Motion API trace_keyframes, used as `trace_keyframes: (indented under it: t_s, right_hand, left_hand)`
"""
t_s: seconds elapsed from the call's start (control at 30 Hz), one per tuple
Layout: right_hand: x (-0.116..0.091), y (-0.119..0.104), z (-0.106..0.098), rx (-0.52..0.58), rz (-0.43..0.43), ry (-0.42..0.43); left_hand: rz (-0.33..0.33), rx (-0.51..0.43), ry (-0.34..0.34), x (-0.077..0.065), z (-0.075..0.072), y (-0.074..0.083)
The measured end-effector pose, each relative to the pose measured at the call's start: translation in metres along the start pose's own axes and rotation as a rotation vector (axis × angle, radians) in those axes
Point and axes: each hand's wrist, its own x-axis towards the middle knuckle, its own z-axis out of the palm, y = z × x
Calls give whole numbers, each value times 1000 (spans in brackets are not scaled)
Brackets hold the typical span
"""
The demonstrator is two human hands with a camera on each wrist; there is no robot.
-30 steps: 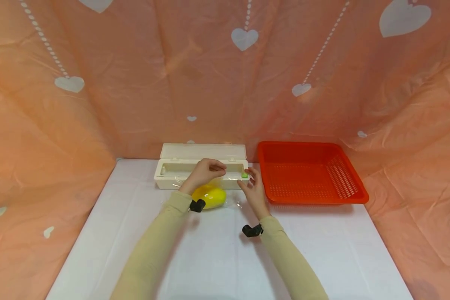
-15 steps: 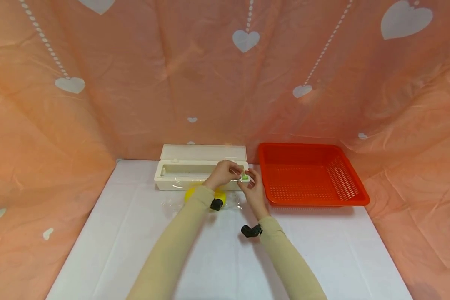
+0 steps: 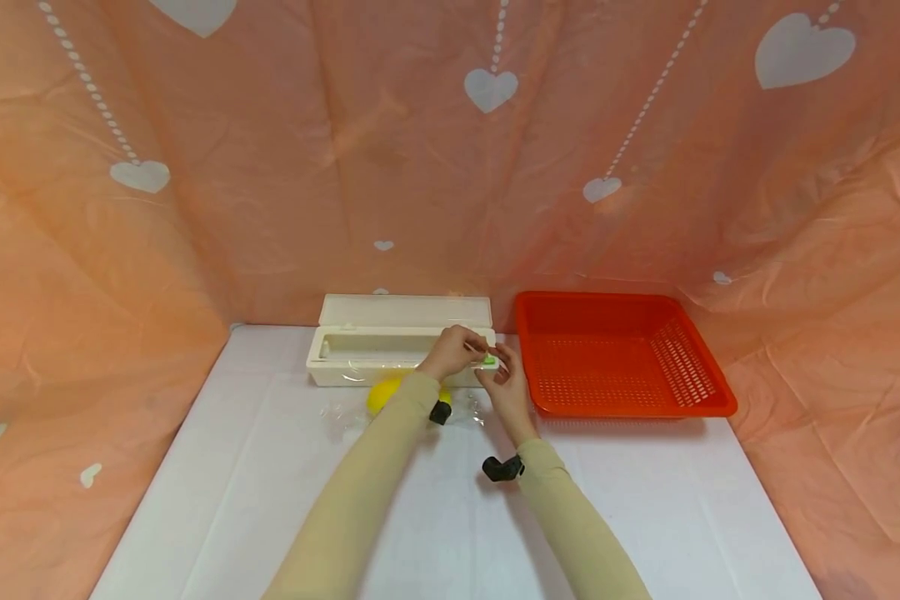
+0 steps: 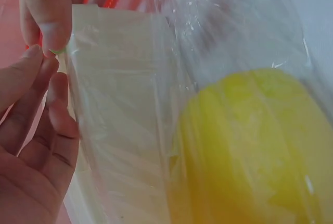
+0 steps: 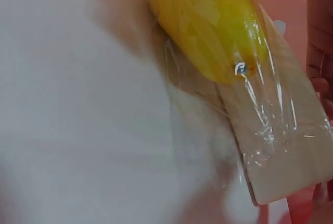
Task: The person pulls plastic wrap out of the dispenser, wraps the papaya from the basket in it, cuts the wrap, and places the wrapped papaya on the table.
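In the head view a long cream cling film box [image 3: 360, 374] stands with its lid raised. A small green slide cutter [image 3: 489, 361] sits at its right end. My left hand [image 3: 452, 353] reaches across the box, thumb and index finger pinching at the cutter. My right hand [image 3: 508, 387] grips the box's right end, its fingers curled around the corner. A yellow mango-shaped fruit [image 3: 383, 397] lies in front of the box, partly behind my left arm. Clear cling film [image 4: 244, 31] runs from the box over the fruit [image 4: 244, 146] and onto the table.
A red perforated basket [image 3: 600, 367] stands right of the box, close to my right hand. White cloth covers the table [image 3: 435, 517]. A pink curtain [image 3: 412, 167] with white hearts hangs behind and at both sides.
My left hand has moved right along the box to the green slide cutter, and its sleeve now covers part of the fruit. My right hand has stayed at the box's right end.
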Motion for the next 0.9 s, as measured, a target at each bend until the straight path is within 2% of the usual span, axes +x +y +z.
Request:
trace_keyframes:
  t_s: [0.13, 0.3, 0.47, 0.57, 0.77, 0.9]
  right_hand:
    - [3, 12, -1, 30, -15, 1]
    - [6, 30, -1, -6, -24, 27]
    - [6, 38, -1, 14, -117, 46]
    - [7, 40, -1, 6, -126, 63]
    - [4, 17, 2, 13, -45, 50]
    - [2, 7, 2, 15, -53, 40]
  left_hand:
    - [-22, -1, 0, 1, 0, 1]
    - [-39, -8, -10, 2, 0, 2]
    - [-29, -21, -32, 3, 0, 4]
    - [-23, -27, -32, 4, 1, 4]
    - [-1, -8, -26, 4, 2, 3]
    - [15, 19, -41, 6, 2, -2]
